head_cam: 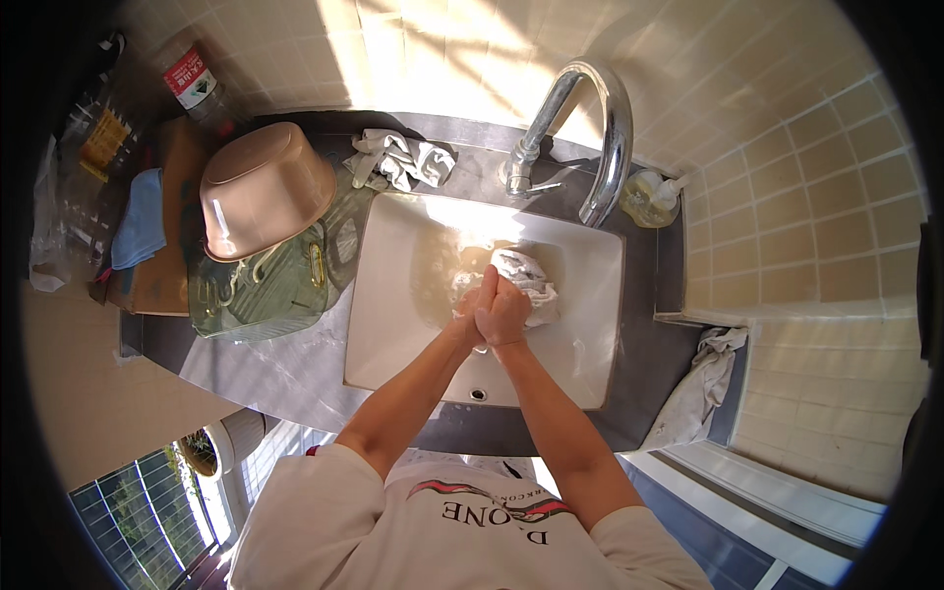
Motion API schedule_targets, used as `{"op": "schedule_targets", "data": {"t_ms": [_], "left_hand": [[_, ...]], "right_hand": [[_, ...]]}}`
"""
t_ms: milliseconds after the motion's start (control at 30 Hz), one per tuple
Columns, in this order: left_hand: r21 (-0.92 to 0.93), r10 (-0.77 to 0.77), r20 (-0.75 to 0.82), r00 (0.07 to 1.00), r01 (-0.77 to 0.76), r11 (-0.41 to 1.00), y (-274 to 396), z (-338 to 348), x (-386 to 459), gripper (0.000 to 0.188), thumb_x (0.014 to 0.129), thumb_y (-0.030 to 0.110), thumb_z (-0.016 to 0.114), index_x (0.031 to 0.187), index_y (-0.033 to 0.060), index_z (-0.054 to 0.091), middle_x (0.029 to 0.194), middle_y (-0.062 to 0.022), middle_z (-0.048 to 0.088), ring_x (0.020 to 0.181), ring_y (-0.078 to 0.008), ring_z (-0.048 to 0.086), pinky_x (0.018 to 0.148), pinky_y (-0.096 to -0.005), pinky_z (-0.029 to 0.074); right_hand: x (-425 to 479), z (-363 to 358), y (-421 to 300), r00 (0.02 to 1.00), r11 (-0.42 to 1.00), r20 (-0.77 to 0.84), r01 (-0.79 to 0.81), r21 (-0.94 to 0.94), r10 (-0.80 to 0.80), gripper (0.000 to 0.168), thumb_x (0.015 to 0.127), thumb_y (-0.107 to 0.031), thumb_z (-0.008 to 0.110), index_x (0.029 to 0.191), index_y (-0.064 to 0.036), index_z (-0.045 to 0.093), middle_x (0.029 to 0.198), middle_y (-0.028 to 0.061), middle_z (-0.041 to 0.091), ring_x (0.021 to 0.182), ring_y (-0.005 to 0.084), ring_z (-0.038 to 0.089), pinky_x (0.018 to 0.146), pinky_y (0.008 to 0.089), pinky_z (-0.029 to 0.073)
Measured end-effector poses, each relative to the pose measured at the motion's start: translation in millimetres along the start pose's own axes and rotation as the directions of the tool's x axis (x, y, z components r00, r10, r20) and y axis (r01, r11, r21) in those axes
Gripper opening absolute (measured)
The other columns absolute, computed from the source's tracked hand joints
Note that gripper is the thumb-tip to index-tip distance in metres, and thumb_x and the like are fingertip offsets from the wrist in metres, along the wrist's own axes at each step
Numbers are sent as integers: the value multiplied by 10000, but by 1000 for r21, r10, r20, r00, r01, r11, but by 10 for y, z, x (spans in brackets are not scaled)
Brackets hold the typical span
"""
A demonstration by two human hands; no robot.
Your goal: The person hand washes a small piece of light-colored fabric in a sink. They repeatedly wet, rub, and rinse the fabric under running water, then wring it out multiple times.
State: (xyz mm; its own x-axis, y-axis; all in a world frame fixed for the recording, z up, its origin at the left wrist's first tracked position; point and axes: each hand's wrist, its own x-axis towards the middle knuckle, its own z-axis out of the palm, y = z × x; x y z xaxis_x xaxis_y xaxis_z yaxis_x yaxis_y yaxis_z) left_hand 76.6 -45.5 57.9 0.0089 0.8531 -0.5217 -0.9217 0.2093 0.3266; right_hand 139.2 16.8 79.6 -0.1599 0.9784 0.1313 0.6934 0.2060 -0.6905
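Note:
Both my hands are pressed together over a white rectangular sink [391, 346] that holds cloudy, sudsy water [435, 273]. My left hand [468, 310] lies against my right hand [505, 310]. A wet, pale cloth [527, 276] is bunched beside and partly behind my right hand, lying in the water. Whitish cloth or foam also shows at the left hand's fingers; which of the two I cannot tell. The palms and most fingers are hidden, so whether they grip cloth is unclear. Above the sink's back edge stands a curved chrome faucet [616, 125].
Left of the sink, an upturned beige plastic basin [265, 184] rests on a green translucent bin [258, 295]. Crumpled gray-white cloth [405, 158] lies behind the sink. A pump bottle [649, 199] stands at the back right; another cloth [697, 391] hangs over the counter's right edge.

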Motion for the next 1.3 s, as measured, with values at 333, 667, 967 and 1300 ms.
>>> {"op": "schedule_targets", "data": {"t_ms": [333, 667, 967, 1300], "left_hand": [[115, -92, -161, 983, 111, 987, 118, 247, 58, 388, 910, 390, 461, 1035, 33, 550, 878, -35, 570, 738, -108, 531, 600, -260, 449], [145, -198, 30, 980, 192, 971, 166, 174, -93, 372, 923, 398, 424, 974, 66, 584, 831, -21, 606, 689, -127, 578, 609, -269, 499], [268, -133, 101, 986, 102, 958, 858, -27, -114, 621, 853, 509, 488, 1234, 23, 424, 1207, -121, 514, 1073, -247, 531, 882, -379, 458], [844, -294, 230, 928, -40, 535, 957, 43, -114, 449, 750, 262, 698, 1103, 21, 558, 956, -4, 597, 896, -95, 514, 801, -235, 389]], "right_hand": [[0, 4, -86, 998, 998, -66, 6, 57, -3, 370, 892, -260, 459, 621, -47, 594, 570, 162, 573, 492, 341, 555, 469, 422, 421], [108, 19, 6, 997, 989, 31, -70, 130, 66, 460, 902, -372, 425, 633, -33, 579, 576, 144, 562, 522, 277, 557, 498, 354, 419], [141, -937, -285, 700, 891, 712, -291, 350, -52, 227, 862, -229, 589, 786, -15, 593, 680, -20, 516, 627, 53, 451, 580, 228, 379], [147, -1161, -192, 878, 490, 472, -448, 748, 83, 206, 874, -162, 567, 986, 10, 587, 936, 47, 608, 844, 117, 555, 789, 266, 437]]}}
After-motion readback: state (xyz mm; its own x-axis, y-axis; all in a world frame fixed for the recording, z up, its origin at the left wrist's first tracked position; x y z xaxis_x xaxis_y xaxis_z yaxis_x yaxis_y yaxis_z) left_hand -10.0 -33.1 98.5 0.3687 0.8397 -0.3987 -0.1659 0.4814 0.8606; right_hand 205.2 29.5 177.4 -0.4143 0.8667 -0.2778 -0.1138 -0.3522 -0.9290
